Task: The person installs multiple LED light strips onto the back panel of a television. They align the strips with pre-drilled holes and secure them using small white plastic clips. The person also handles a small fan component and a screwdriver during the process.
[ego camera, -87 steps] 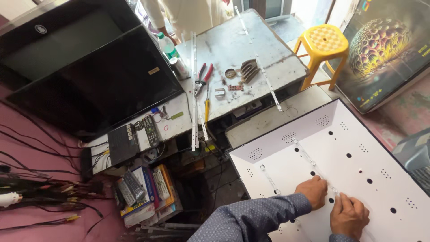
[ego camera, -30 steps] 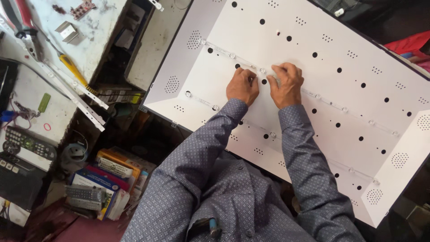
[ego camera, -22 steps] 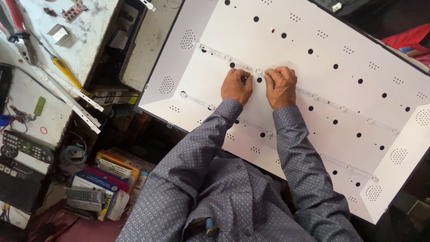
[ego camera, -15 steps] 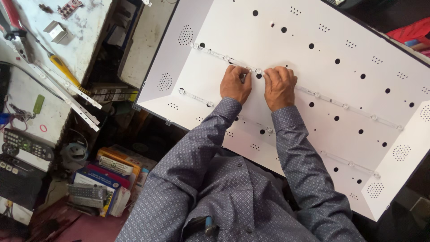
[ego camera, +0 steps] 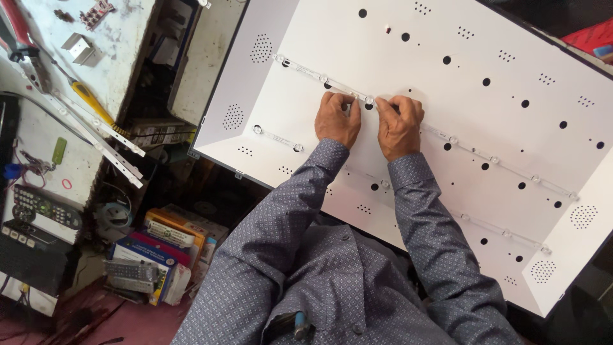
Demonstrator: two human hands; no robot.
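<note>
Fingertips of both hands sit on the thin LED strip (ego camera: pixel 383 108) that runs diagonally across the white backlight tray (ego camera: pixel 447 38). My left hand (ego camera: pixel 337 121) is curled, fingers pressed down on the strip just left of one round lens. My right hand (ego camera: pixel 399 126) is curled the same way just right of that lens; the two hands are nearly touching. Can't tell whether I'm pinching the strip or only pressing, as knuckles hide the contact. The strip itself is narrow, pale, with small clear dome lenses spaced along it.

A second strip (ego camera: pixel 278 138) lies lower on the tray and passes under my sleeves, middle section hidden. Tray is matte white sheet, sloped side walls, round black holes and clusters of small perforations; top and right edges are cut off.

Off to the left: worn grey workbench (ego camera: pixel 121 57) with a yellow-handled screwdriver (ego camera: pixel 89 102) and loose strips (ego camera: pixel 96 134). Below it, a remote (ego camera: pixel 45 206) and stacked boxes (ego camera: pixel 163 239), details too small to read.
</note>
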